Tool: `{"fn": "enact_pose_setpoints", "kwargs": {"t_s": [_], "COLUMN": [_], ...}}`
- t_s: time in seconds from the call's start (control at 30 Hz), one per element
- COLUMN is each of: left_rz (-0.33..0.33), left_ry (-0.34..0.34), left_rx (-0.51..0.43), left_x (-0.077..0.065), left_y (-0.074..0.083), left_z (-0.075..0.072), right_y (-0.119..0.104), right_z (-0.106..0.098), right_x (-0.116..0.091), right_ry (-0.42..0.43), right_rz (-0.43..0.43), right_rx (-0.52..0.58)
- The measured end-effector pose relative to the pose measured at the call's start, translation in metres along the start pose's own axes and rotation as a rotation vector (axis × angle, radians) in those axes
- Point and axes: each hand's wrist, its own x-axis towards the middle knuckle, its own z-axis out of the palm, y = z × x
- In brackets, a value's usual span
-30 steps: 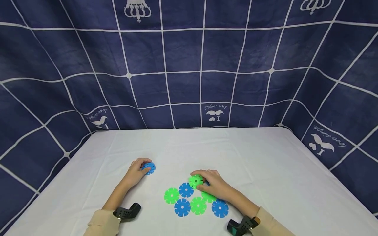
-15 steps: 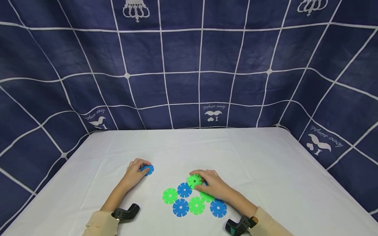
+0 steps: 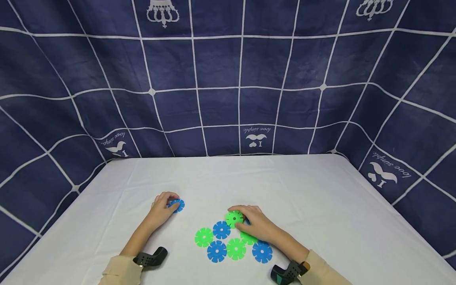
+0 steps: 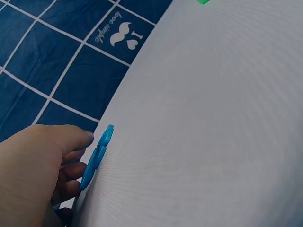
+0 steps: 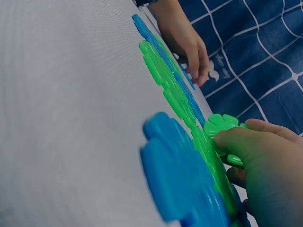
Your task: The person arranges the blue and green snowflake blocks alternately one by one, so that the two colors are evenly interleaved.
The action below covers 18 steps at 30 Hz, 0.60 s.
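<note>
At the left, my left hand [image 3: 161, 209] holds a blue slotted plastic snowflake disc [image 3: 179, 205] at its edge. The left wrist view has this blue disc [image 4: 98, 158] nearly edge-on, close over the white cloth, fingertips at its rim. My right hand [image 3: 259, 225] pinches a green snowflake disc [image 3: 231, 216] between thumb and fingers. Seen from the right wrist, that green disc [image 5: 219, 124] is tilted above the others. Right under this hand, a green disc [image 3: 248, 238] and a blue one are partly hidden.
Flat on the white tablecloth [image 3: 320, 198] lie a green disc [image 3: 204, 237] and blue discs [image 3: 221, 230], [image 3: 216, 251]. Nearer the right forearm are another green disc [image 3: 236, 249] and a blue disc [image 3: 262, 252]. A navy checked curtain [image 3: 221, 107] borders the table's back and sides.
The blue disc in my left hand has come down slightly and looks flatter. My right hand keeps its pinch on the green disc. The whole head view has shifted a little.
</note>
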Motion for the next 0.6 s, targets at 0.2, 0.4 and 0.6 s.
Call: {"fn": "enact_pose_setpoints", "kwargs": {"t_s": [0.2,0.4,0.6], "left_rz": [0.027,0.073,0.082], "left_ry": [-0.031,-0.017,-0.016], "left_rx": [0.037,0.077,0.087], "left_x": [0.003,0.003,0.003], "left_y": [-0.003,-0.009,-0.013], "left_z": [-0.004,-0.006,-0.012], "right_y": [0.000,-0.002,-0.006], "right_z": [0.000,0.000,-0.003], "right_x": [0.001,-0.001,-0.002], "right_ry": [0.022,0.067,0.153], "right_rz": [-0.007,0.031,0.034], "right_rx": [0.022,0.073,0.111]}}
